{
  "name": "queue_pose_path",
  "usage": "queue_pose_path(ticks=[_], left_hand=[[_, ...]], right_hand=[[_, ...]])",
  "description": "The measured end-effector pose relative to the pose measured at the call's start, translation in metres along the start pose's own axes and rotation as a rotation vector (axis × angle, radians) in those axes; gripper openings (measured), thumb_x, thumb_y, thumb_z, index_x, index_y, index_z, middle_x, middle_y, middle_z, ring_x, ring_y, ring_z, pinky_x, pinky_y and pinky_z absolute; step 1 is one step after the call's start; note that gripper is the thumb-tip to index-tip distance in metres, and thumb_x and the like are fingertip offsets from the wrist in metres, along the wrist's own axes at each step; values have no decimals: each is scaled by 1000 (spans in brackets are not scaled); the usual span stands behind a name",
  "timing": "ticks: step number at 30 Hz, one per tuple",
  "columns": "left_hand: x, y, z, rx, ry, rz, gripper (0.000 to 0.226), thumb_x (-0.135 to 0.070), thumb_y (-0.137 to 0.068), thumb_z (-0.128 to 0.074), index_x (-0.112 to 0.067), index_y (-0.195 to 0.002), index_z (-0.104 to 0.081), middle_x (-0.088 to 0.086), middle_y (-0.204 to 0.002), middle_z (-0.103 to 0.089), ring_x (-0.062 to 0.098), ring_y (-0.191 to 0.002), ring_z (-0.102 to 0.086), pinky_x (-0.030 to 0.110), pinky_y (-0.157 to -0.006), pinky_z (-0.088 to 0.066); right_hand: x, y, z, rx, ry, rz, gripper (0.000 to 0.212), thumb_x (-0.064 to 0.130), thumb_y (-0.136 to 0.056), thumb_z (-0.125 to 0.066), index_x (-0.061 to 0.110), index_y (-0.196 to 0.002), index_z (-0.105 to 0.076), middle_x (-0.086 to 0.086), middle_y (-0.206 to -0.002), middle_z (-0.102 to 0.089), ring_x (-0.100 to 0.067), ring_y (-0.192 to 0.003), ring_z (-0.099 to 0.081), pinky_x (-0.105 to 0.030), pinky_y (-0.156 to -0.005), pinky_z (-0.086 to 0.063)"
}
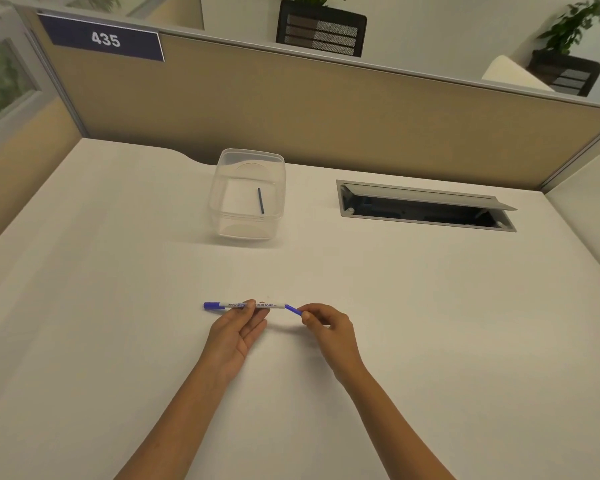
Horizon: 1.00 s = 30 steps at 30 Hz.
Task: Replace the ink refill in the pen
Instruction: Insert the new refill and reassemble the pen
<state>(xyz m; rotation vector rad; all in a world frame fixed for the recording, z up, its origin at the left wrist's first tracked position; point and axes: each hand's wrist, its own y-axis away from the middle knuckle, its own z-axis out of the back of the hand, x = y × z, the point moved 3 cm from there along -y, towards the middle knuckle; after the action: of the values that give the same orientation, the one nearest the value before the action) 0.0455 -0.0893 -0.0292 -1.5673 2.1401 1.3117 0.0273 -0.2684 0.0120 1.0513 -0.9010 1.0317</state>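
A whiteboard marker (246,305) lies level just above the white desk (118,306), its blue cap pointing left, and everything else can be placed from it. The left hand (238,329) pinches the white barrel near its middle between thumb and fingertips, covering part of the printed label. At the marker's right end a short blue refill (292,309) sticks out at a slight downward angle, and the right hand (326,325) is closed on its far tip with thumb and forefinger. Well beyond the marker, toward the partition, stands a clear plastic container (248,216) with a dark thin refill (261,200) lying inside it. Beyond and to the right of the marker, an open grey cable hatch (426,209) is set into the desk. Nothing lies between the marker and the container
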Motion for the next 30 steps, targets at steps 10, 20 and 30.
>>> queue_pose_path(ticks=[10,20,30], left_hand=[[3,-2,2,2,-50,11,11,-11,-87,-61,-9,-97,-65,0,-86,-77,15,-88,-72,23,-66,-58],[3,1,-1,11,-62,-5,10,-10,-87,-60,-10,-96,-64,0,-85,-77,14,-86,-72,23,-64,-58],[6,-1,0,24,-88,-20,13,-8,-87,-60,-6,-99,-63,3,-88,-77,16,-88,-72,22,-66,-57]], right_hand=[[14,-3,1,-117,448,396,19,3,-83,-65,18,-92,-74,-2,-87,-60,-20,-85,-50,-31,-69,-46],[8,-6,2,-31,189,13,27,44,-85,-61,19,-79,-67,2,-72,-68,-11,-58,-58,-22,-58,-47],[8,-8,-2,143,183,57,6,10,-88,-58,11,-86,-64,6,-70,-60,-7,-60,-53,-26,-58,-49]])
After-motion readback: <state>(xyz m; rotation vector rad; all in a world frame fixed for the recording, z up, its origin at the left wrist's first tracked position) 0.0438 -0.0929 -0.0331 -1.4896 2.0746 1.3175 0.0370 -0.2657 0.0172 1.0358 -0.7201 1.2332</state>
